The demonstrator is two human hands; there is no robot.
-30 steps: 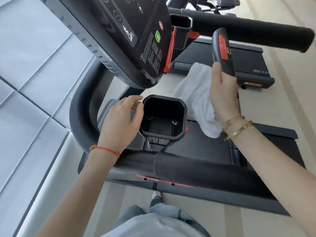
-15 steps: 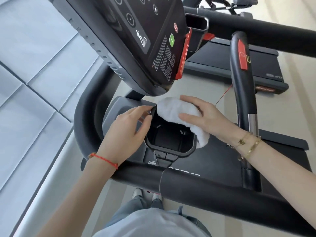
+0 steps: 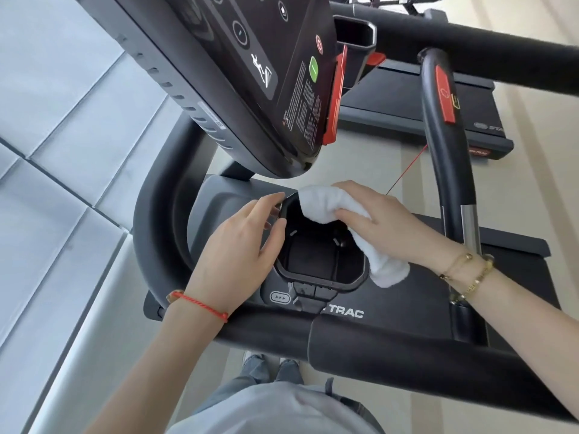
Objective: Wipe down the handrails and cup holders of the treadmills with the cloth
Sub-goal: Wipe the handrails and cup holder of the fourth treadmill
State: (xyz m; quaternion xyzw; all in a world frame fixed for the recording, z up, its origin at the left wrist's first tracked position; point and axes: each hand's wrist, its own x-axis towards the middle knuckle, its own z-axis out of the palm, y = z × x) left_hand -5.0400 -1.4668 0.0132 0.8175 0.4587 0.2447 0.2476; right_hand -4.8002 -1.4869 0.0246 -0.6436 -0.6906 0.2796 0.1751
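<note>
Right hand grips the white cloth, fingers curled over its bunched upper part, pressing it on the far right rim of the black cup holder; the cloth's loose end hangs over the holder's right side. Left hand rests against the holder's left rim, fingers lightly bent, fingertips touching the rim's far left corner, holding nothing. The holder sits below the console, inside the curved black handrail. A second upright handrail stands just right of the right hand.
</note>
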